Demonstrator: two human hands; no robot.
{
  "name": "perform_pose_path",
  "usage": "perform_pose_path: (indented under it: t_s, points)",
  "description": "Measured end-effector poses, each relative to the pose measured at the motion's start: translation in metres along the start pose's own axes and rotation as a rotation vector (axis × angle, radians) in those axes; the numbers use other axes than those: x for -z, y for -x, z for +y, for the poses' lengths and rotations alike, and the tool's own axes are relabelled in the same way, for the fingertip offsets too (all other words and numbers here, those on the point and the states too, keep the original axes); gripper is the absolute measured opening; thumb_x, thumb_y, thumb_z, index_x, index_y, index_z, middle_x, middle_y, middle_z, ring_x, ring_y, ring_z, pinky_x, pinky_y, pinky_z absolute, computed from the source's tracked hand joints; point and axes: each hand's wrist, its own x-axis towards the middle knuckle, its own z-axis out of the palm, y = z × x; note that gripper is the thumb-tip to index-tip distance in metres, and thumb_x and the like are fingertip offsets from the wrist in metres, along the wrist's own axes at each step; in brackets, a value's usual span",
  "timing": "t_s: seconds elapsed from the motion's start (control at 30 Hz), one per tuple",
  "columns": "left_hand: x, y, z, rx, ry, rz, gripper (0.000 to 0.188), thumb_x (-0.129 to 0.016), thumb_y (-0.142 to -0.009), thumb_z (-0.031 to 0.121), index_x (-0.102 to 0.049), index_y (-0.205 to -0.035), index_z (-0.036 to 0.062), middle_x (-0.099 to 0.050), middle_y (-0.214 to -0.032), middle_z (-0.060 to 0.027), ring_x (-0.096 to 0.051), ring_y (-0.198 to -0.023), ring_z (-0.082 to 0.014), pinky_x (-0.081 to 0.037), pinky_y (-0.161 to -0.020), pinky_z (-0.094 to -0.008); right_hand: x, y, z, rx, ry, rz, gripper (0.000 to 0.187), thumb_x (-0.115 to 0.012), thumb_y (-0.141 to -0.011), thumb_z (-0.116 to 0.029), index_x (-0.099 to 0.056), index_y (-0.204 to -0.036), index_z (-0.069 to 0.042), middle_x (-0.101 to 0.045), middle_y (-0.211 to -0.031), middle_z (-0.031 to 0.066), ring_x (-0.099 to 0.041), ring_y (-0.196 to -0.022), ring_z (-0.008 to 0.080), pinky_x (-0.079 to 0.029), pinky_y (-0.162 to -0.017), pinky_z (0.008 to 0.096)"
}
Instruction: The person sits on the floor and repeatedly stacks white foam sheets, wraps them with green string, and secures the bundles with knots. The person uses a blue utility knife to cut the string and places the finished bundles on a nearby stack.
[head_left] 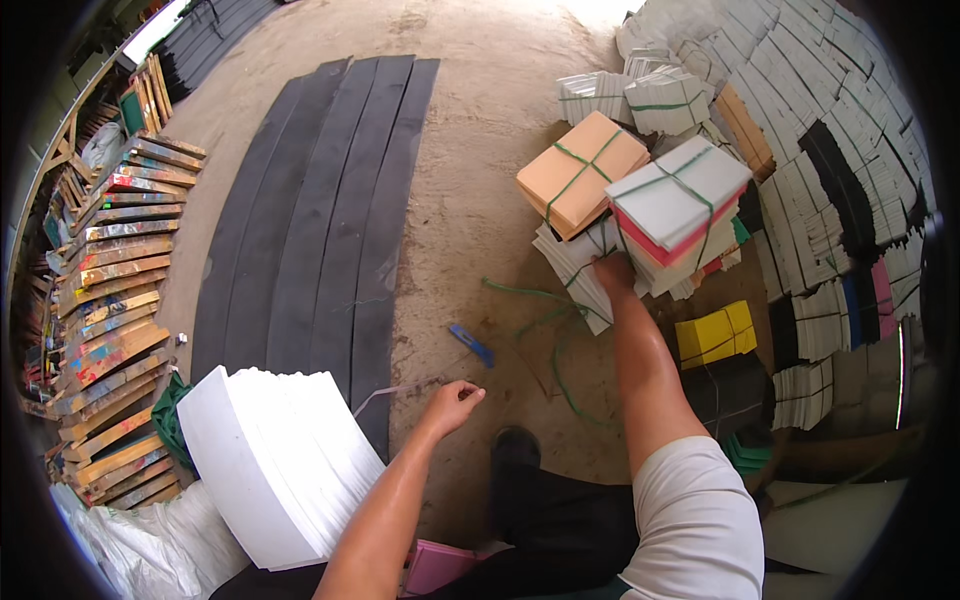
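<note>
A bare floor (500, 130) runs through the scene. Along its right side rises a wall of piled sheets (850, 100), mostly white; dark mats (300, 220) lie lengthwise left of centre, and a row of paint-stained boards (130, 243) lines the far left. A white stack (275, 450) stands at lower left, beside the person's left forearm. At right, a grey-topped bundle (680, 190) and an orange bundle (585, 165), both bound with green cord, sit side by side above a tilted white bundle (562, 262). A yellow bundle (716, 335) lies nearer the person.

The right hand (613, 275) reaches to the white bundle, just below the grey-topped one; its fingers are partly hidden, so their grip cannot be told. The left hand (455, 405) hangs with fingers curled toward the thumb; whether it pinches anything is unclear. Loose green cord (520, 290) trails between the hands, near a small blue tool (471, 345) on the floor.
</note>
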Motion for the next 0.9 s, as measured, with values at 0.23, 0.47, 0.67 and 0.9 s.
perform_pose_path:
  t_s: [0.23, 0.47, 0.67, 0.9]
  points:
    - [0.039, 0.009, -0.033, -0.022, -0.084, 0.056, 0.044, -0.072, -0.097, 0.041, -0.076, -0.115, 0.0011, -0.077, -0.111, -0.0182, -0.073, -0.106, -0.0287, -0.054, -0.094, -0.0391, -0.047, -0.016, -0.011, 0.021, -0.157, -0.068, 0.058, -0.067, -0.093, -0.052, -0.073, -0.123, -0.002, -0.069, -0.132, 0.0216, -0.064, -0.127, 0.0404, -0.051, -0.106, 0.0506]
    - [0.013, 0.013, -0.027, 0.037, -0.017, 0.034, 0.043, -0.072, -0.097, 0.04, -0.076, -0.114, 0.0005, -0.077, -0.111, -0.0183, -0.072, -0.106, -0.0285, -0.054, -0.094, -0.0384, -0.038, 0.0, -0.023, 0.055, -0.03, 0.022, 0.066, -0.069, -0.095, -0.047, -0.054, -0.143, -0.004, -0.062, -0.143, 0.0211, -0.06, -0.131, 0.0427, -0.049, -0.105, 0.0553]
    - [-0.002, 0.008, -0.045, 0.017, 0.077, 0.042, 0.043, -0.072, -0.098, 0.04, -0.076, -0.115, 0.0008, -0.077, -0.11, -0.0181, -0.072, -0.105, -0.0278, -0.054, -0.093, -0.0383, -0.019, 0.003, -0.017, 0.223, 0.087, 0.011, 0.051, -0.067, -0.097, -0.041, -0.054, -0.133, -0.008, -0.063, -0.137, 0.0219, -0.062, -0.127, 0.0428, -0.051, -0.101, 0.057]
    - [-0.017, 0.006, -0.031, 0.055, 0.065, 0.003, 0.044, -0.071, -0.098, 0.04, -0.075, -0.117, 0.0003, -0.076, -0.112, -0.019, -0.072, -0.107, -0.0283, -0.054, -0.094, -0.039, 0.004, -0.009, -0.006, 0.219, 0.17, 0.008, 0.048, -0.066, -0.097, -0.042, -0.058, -0.129, -0.007, -0.069, -0.128, 0.0204, -0.066, -0.122, 0.041, -0.053, -0.099, 0.055]
